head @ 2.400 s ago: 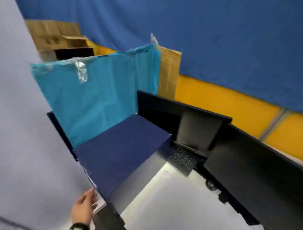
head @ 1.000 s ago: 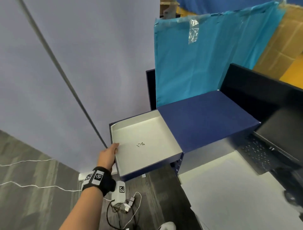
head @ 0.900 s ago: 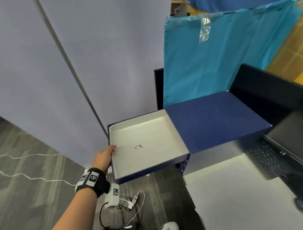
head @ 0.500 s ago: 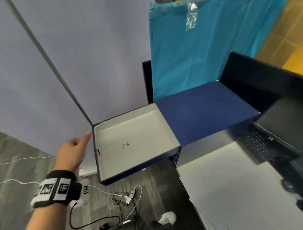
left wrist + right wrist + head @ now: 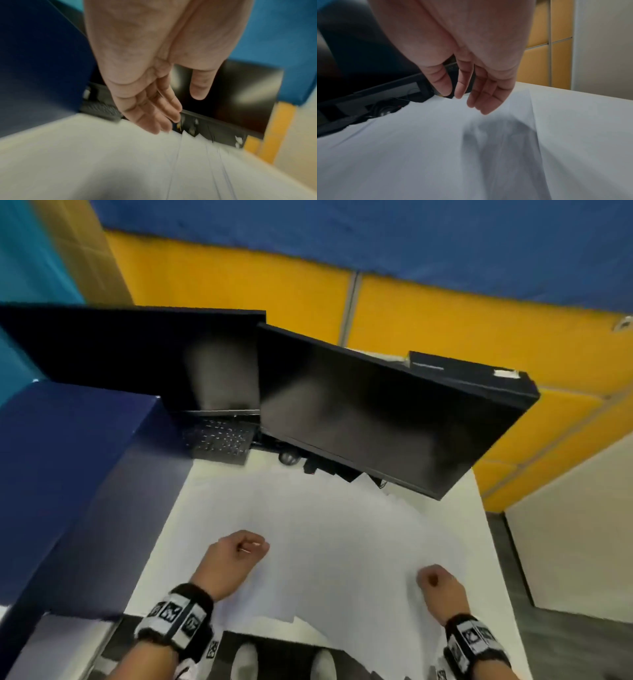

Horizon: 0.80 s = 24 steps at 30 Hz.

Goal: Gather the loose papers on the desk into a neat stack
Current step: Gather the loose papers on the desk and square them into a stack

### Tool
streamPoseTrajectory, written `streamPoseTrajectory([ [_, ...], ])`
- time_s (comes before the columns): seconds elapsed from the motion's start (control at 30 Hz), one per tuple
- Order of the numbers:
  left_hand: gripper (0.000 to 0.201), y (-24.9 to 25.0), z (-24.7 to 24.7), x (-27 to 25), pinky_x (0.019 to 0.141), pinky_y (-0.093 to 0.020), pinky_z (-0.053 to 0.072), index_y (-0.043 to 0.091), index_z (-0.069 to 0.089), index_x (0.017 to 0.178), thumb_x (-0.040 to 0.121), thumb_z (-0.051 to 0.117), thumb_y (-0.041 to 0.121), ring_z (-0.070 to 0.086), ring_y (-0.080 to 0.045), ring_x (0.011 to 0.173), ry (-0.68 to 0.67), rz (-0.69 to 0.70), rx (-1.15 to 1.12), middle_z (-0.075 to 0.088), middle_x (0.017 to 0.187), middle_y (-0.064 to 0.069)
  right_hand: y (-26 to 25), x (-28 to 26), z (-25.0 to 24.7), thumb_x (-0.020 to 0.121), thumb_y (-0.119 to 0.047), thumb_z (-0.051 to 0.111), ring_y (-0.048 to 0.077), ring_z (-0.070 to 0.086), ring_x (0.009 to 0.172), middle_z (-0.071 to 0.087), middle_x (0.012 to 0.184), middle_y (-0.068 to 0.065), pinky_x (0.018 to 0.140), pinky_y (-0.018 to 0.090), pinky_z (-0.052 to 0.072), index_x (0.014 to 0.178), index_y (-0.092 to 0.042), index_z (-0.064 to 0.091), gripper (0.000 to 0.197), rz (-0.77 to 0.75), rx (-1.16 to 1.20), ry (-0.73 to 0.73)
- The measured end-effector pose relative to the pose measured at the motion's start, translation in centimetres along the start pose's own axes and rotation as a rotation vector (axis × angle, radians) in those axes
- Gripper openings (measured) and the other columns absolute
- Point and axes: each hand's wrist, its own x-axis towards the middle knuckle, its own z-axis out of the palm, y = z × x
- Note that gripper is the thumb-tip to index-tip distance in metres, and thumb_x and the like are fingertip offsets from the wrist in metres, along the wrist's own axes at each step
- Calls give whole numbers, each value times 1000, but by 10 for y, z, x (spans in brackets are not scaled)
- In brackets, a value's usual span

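Several white loose papers lie fanned and overlapping across the white desk, their far corners reaching under the monitor. My left hand hovers over the left part of the spread. In the left wrist view the left hand has its fingers loosely bent and holds nothing above the papers. My right hand is over the right part of the spread. In the right wrist view the right hand hangs relaxed and empty just above the papers, casting a shadow on them.
A dark blue box stands on the desk's left side. A black monitor tilts over the back of the desk, with an open laptop to its left. Cables lie under the monitor. The desk's right edge drops to grey floor.
The view has swung from the open drawer of the blue box to the desk. My left hand has left the drawer, and both hands are now over the papers.
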Motion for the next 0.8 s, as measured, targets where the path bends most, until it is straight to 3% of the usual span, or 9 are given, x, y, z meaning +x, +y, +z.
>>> streamPoseTrajectory([
  [0.1, 38, -1, 51, 69, 83, -22, 46, 20, 68, 120, 89, 68, 42, 63, -17, 100, -126, -70, 114, 69, 107, 3, 2, 26, 5, 90, -23, 64, 29, 60, 97, 64, 114, 17, 88, 31, 47, 105, -14, 64, 18, 56, -24, 27],
  [0.17, 51, 1, 73, 99, 99, -27, 42, 16, 58, 134, 91, 65, 43, 59, -23, 117, -153, -116, 193, 63, 129, -4, 5, 40, 4, 89, -32, 63, 34, 55, 112, 57, 123, 17, 97, 37, 45, 118, -15, 61, 33, 102, -106, 63],
  [0.23, 65, 1, 87, 122, 109, -33, 37, 12, 48, 144, 91, 64, 45, 51, -27, 131, -154, -152, 243, 52, 146, -9, 11, 53, 3, 87, -40, 63, 36, 48, 120, 49, 129, 15, 97, 42, 43, 125, -21, 55, 43, 211, -140, 91],
  [0.33, 75, 7, 100, 141, 112, -39, 39, 11, 41, 149, 89, 64, 48, 48, -31, 134, -146, -156, 279, 45, 151, -13, 24, 66, 0, 81, -46, 63, 36, 41, 123, 40, 133, 14, 98, 49, 43, 131, -27, 46, 56, 376, -134, 148],
  [0.47, 68, 17, 120, 147, 106, -35, 41, 10, 43, 148, 91, 62, 42, 52, -29, 130, -150, -132, 300, 48, 148, -12, 31, 79, 3, 82, -46, 62, 39, 38, 122, 34, 134, 16, 98, 49, 42, 135, -28, 41, 60, 496, -85, 147],
  [0.63, 70, 24, 157, 136, 115, -38, 33, 4, 25, 154, 99, 48, 40, 38, -32, 142, -228, -153, 354, 32, 158, -16, 0, 80, 22, 87, -32, 61, 38, 40, 122, 36, 135, 16, 93, 44, 46, 128, -20, 51, 44, 386, -16, 135],
  [0.8, 60, 28, 164, 128, 113, -38, 36, 4, 29, 152, 102, 44, 34, 44, -32, 137, -222, -134, 265, 40, 153, -18, -25, 72, 40, 87, -17, 64, 32, 52, 116, 39, 136, 15, 101, 36, 44, 118, -15, 59, 31, 85, 157, 54],
])
